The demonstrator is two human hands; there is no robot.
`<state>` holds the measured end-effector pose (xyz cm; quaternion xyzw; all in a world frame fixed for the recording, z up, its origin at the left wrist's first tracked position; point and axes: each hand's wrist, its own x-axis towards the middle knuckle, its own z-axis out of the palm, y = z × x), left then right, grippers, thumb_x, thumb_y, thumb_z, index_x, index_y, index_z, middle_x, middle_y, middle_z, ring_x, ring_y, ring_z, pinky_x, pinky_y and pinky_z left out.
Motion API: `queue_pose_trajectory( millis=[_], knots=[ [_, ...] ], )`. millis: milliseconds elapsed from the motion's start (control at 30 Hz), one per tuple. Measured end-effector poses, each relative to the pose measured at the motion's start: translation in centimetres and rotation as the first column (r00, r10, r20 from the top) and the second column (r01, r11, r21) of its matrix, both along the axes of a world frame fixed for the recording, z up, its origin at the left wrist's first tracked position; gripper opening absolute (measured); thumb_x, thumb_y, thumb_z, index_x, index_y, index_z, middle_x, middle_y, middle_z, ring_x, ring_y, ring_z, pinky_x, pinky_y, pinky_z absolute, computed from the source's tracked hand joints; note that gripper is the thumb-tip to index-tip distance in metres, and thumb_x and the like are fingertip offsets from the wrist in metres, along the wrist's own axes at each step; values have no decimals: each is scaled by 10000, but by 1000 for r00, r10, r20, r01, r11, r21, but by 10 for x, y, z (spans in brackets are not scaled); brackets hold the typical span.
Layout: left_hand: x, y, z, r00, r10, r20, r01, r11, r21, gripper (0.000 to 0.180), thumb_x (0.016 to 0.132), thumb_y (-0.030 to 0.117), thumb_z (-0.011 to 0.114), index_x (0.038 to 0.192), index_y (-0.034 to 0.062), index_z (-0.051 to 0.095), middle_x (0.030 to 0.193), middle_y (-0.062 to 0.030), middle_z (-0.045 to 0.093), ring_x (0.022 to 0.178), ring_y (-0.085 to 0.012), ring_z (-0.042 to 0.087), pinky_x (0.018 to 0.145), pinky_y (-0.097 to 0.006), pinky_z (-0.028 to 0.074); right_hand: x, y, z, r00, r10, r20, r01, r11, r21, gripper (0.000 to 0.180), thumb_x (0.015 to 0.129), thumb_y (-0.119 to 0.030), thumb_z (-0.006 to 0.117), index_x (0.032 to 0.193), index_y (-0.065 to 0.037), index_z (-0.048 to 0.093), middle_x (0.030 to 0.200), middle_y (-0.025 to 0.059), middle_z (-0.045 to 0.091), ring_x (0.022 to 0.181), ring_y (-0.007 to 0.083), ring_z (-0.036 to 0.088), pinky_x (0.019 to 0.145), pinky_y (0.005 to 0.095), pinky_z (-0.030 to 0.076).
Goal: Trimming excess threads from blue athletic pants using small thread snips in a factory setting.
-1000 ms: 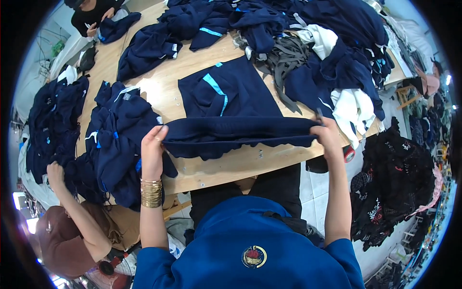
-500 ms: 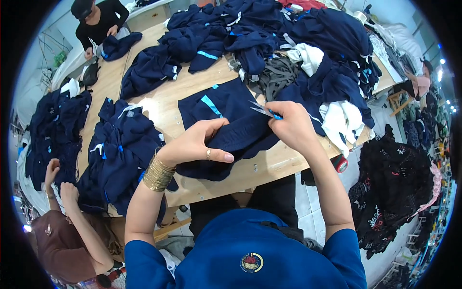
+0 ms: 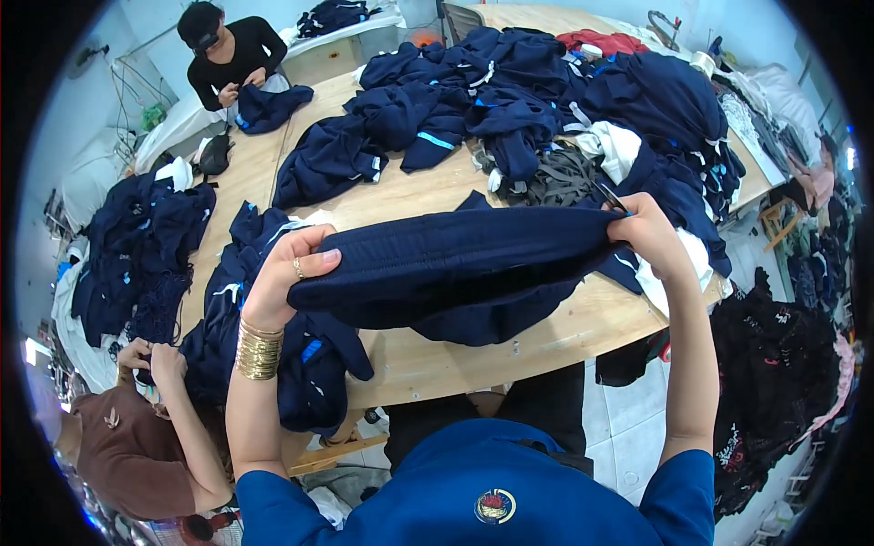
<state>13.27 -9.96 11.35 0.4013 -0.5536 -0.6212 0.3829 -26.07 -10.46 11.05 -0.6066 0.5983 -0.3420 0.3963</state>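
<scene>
A navy garment (image 3: 446, 264) is stretched wide between my two hands above the near edge of the table, its gathered waistband running across. My left hand (image 3: 293, 273) grips the band's left end, thumb on top. At the other end my right hand (image 3: 648, 232) pinches the band, and thread snips (image 3: 612, 197) stick out of the same fist, blades pointing up and left. The rest of the garment hangs below the band.
Navy garments (image 3: 410, 114) lie heaped across the wooden table (image 3: 437, 369), with grey strips (image 3: 560, 177) among them. Co-workers handle navy cloth at the far left (image 3: 238, 59) and near left (image 3: 137, 437). Black lace clothing (image 3: 774, 382) is piled at the right.
My hands have moved apart, pulling the bunched garment out into a taut, wide band. The snips have stayed in my right hand. The view has shifted, and the far co-worker has raised their cloth.
</scene>
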Motion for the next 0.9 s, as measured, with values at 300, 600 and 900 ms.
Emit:
queue_pose_trajectory(
  millis=[300,600,900],
  knots=[
    [3,9,4,999,-50,1,50,999,11,155,776,142,619,841,8,577,769,2,585,668,-38,511,630,-178,403,1,8,16,999,11,33,-14,995,101,81,598,9,510,622,2,587,541,-26,469,521,66,391,506,223,289],
    [-61,33,-67,941,-332,68,327,942,81,406,714,68,555,1109,69,465,909,-8,475,801,-62,457,729,-216,399,29,46,-6,912,213,352,-274,953,133,142,586,32,563,720,2,600,632,-37,534,616,47,470,578,196,356],
    [-90,72,-85,968,-154,-197,186,970,154,210,818,113,600,967,-34,614,995,-66,615,859,-84,546,781,-197,413,10,36,-59,960,95,264,-183,925,334,242,620,1,604,860,-13,587,835,44,605,799,115,565,739,215,423]
  ],
)
